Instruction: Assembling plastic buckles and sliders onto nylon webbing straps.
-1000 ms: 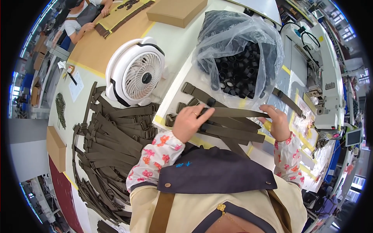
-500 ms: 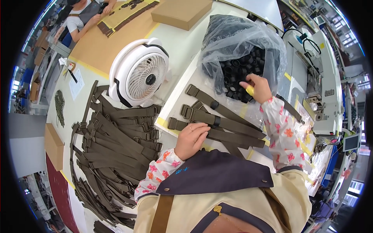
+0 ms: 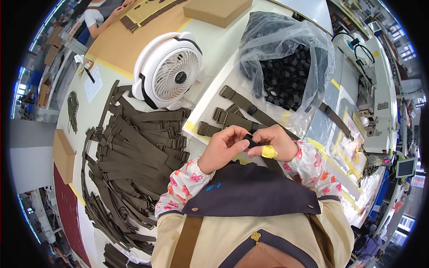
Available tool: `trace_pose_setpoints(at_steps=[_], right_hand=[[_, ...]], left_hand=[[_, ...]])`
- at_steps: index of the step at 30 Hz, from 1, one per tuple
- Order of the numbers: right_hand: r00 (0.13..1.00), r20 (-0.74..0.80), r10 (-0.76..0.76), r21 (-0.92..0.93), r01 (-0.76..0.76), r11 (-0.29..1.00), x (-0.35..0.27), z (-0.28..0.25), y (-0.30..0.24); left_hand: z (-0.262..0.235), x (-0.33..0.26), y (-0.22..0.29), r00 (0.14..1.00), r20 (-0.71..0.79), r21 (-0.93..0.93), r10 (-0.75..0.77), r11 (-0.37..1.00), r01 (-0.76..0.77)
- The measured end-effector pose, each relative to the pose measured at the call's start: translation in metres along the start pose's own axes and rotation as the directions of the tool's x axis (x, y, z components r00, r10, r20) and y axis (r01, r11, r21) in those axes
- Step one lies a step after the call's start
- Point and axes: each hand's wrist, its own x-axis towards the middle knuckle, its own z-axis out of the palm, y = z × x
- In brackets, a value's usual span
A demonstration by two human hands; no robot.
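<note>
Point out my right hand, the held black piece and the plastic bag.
Right hand (image 3: pixel 278 141), head view: back of hand.
Black piece (image 3: pixel 251 142), head view: exposed middle.
Plastic bag (image 3: pixel 320 62), head view: right wall.

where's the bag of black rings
In the head view, the clear plastic bag of black rings sits upper right of centre, beyond the webbing straps, between the white fan and white machine.

The white desk (image 3: pixel 220 42) carries a strap heap (image 3: pixel 138 156) left of the left grip (image 3: pixel 218 150), a fan (image 3: pixel 176 78) beyond that heap, and a box (image 3: pixel 216 12) far out ahead of the same grip. Well to its left lie a paper (image 3: pixel 94 83) and a cord bundle (image 3: pixel 73 109). Beyond the right grip (image 3: pixel 278 140), a pale board (image 3: pixel 210 105) bears loose straps (image 3: pixel 250 108) and, farther out, a bag (image 3: pixel 286 32).
</note>
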Motion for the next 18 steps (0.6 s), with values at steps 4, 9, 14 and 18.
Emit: trace_pose_setpoints(at_steps=[4,9,14,18], right_hand=[[0.999,0.042,0.034,0.361,-0.047,0.932,-0.001,0.015,-0.004],[0.998,0.031,0.049,0.599,-0.058,0.799,-0.003,0.025,0.001],[0.994,-0.003,0.114,0.753,-0.072,0.654,-0.005,0.03,-0.006],[0.993,0.022,0.119,0.781,-0.092,0.618,-0.004,0.031,-0.001]], left_hand=[[-0.008,-0.009,0.001,0.996,0.045,-0.016,-0.074,0.997,0.075],[-0.006,-0.016,0.002,0.985,0.017,-0.193,-0.17,0.966,0.17],[-0.003,-0.02,-0.004,0.99,0.001,-0.268,-0.143,0.953,0.138],[0.001,-0.02,-0.005,0.993,-0.062,-0.292,-0.105,0.953,0.083]])
